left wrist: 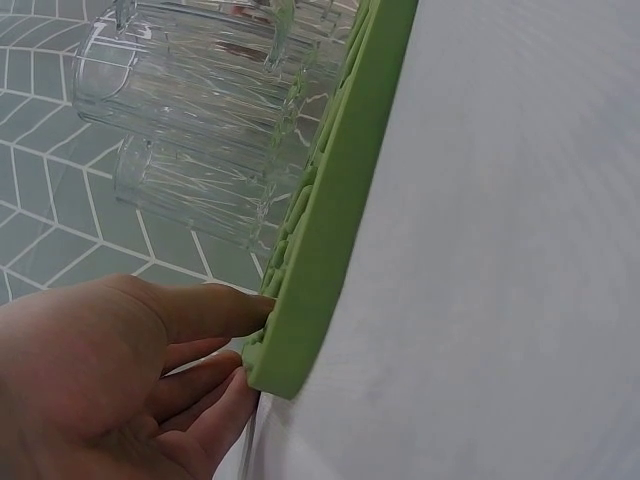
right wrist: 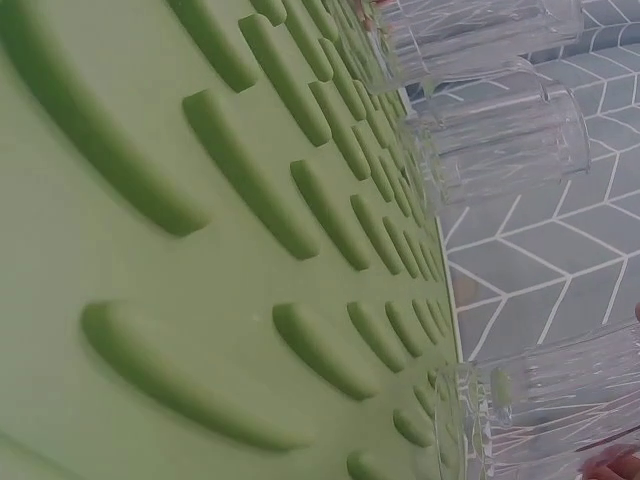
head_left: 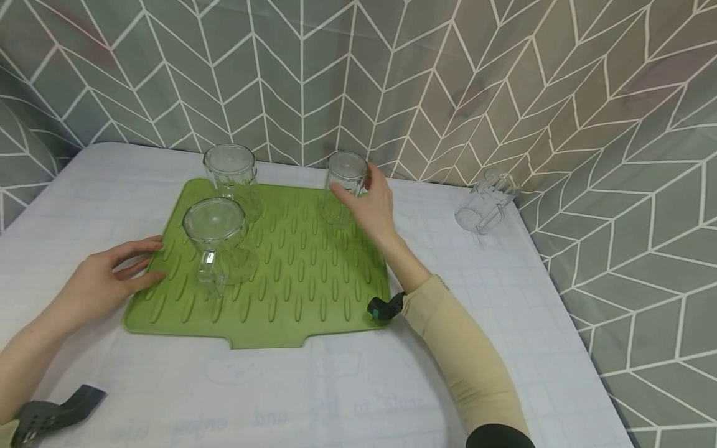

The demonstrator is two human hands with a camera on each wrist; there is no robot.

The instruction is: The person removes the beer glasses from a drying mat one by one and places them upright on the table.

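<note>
A green ribbed mat (head_left: 280, 323) lies on the white-covered table. My left hand (head_left: 109, 274) is at its left edge, the thumb and fingertips touching the rim; the left wrist view shows the thumb (left wrist: 225, 310) on the ribbed side. With curled thumb and fingers, my right hand (head_left: 370, 202) holds a clear glass mug (head_left: 346, 168) over the mat's back right part; whether its base touches the mat is unclear. Two more clear glass mugs stand on the mat's left side, a front mug (head_left: 215, 224) and a back mug (head_left: 229, 162).
Another clear glass mug (head_left: 484, 202) is near the table's back right corner, off the mat. Behind the table hangs a grey curtain (head_left: 313, 74) with white zigzag lines, continuing down the right side. White cloth (head_left: 336, 392) covers the table in front of the mat.
</note>
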